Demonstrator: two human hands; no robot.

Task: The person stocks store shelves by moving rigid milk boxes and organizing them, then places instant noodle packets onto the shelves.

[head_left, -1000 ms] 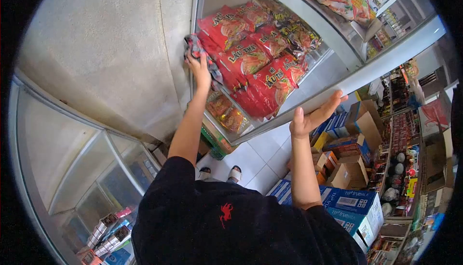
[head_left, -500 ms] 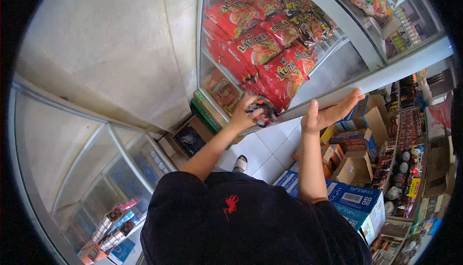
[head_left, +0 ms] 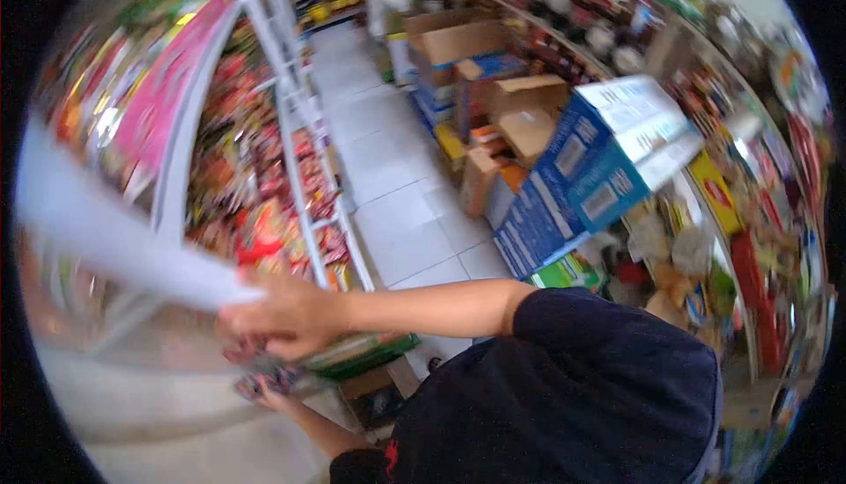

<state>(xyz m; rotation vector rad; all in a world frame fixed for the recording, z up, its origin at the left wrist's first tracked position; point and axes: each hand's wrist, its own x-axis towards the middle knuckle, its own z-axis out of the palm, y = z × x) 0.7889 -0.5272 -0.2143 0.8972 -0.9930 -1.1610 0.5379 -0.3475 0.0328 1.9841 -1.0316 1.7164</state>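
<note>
My left hand [head_left: 277,398] is closed on a crumpled, dark, patterned cloth [head_left: 254,385] with red and white patches, low at the left of the head view. Just above it, my right hand [head_left: 286,315] is at the end of a white frame bar [head_left: 132,229], seemingly touching it. Motion smears the fingers of the right hand, so their grip cannot be read. Behind the bar, a display case holds red and multicoloured noodle packets [head_left: 264,230]. A reddish patch beneath the right hand is too blurred to name.
Blue cartons [head_left: 551,202] stand to the right of the tiled aisle [head_left: 388,158], with open cardboard boxes [head_left: 529,118] beyond. Packed shelves [head_left: 696,88] line the far right. A dark-filled box [head_left: 381,400] lies on the floor below my hands.
The view has swung round, bringing the aisle and cartons to the centre. My hands are closer together, now at the lower left. The left hand still holds the cloth.
</note>
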